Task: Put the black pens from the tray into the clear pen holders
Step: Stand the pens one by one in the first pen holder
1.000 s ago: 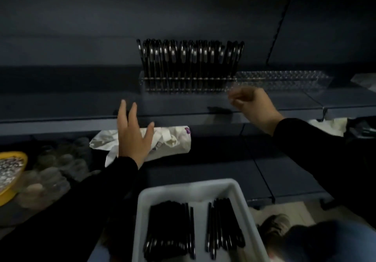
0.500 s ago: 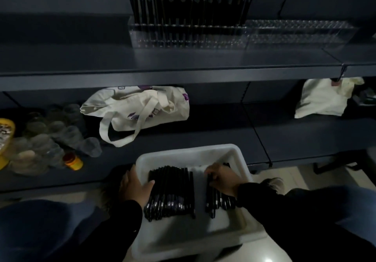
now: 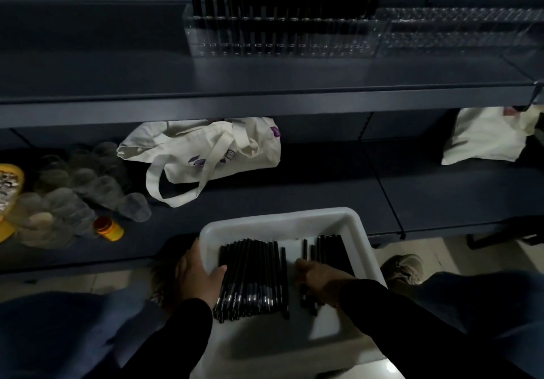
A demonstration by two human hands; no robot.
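- Black pens (image 3: 253,278) lie in two batches in the white tray (image 3: 357,231): a thick bundle on the left side, side by side and roughly parallel, silver bands showing near their closer ends, and a thinner batch (image 3: 331,249) on the right.
- The right hand (image 3: 316,281) is down on that thinner batch, fingers curled over the pens. It looks like a gathering grip, but the hand hides whether any pen is actually pinched, so I cannot tell for sure.
- The left hand (image 3: 197,274) rests on the tray's left rim, thumb reaching in to touch the edge of the big bundle, fingers relaxed, steadying rather than grasping by the look of it.
- Step in hand, as I read it: picking up the next pens from the tray.
- Next move calls for closing on a few pens, lifting them clear of the tray wall, turning them upright and raising them to the upper shelf (image 3: 265,96).
- Up there the left clear pen holder (image 3: 282,35) is packed with upright pens; the right clear pen holder (image 3: 459,34) beside it looks empty, the likely target.
- Plenty left in the tray, so the job is partway through.
- Around: a cloth tote bag (image 3: 206,154) and plastic cups (image 3: 73,190) on the lower shelf.
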